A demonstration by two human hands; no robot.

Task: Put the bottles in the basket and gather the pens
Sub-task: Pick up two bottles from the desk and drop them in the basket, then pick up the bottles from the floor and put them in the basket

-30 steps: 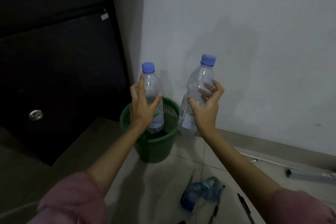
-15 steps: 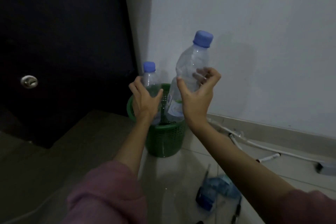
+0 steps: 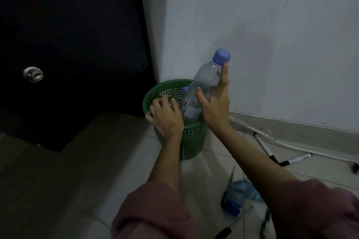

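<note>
Over the basket (image 3: 191,139), the right hand (image 3: 214,106) loosely grips one bottle (image 3: 204,83), another seemingly inside (left hand (image 3: 165,114) spread, empty); pens (image 3: 265,146) remain scattered.

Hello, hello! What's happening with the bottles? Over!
Right hand holding tall bottle, base inside green basket. Left hand open over rim. Pens on floor.

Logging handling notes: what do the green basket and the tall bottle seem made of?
Green basket: looks like moulded plastic, matt, with a lattice of holes in its wall. Tall bottle: thin clear plastic, glossy, see-through body, with an opaque blue cap, likely plastic too.
</note>
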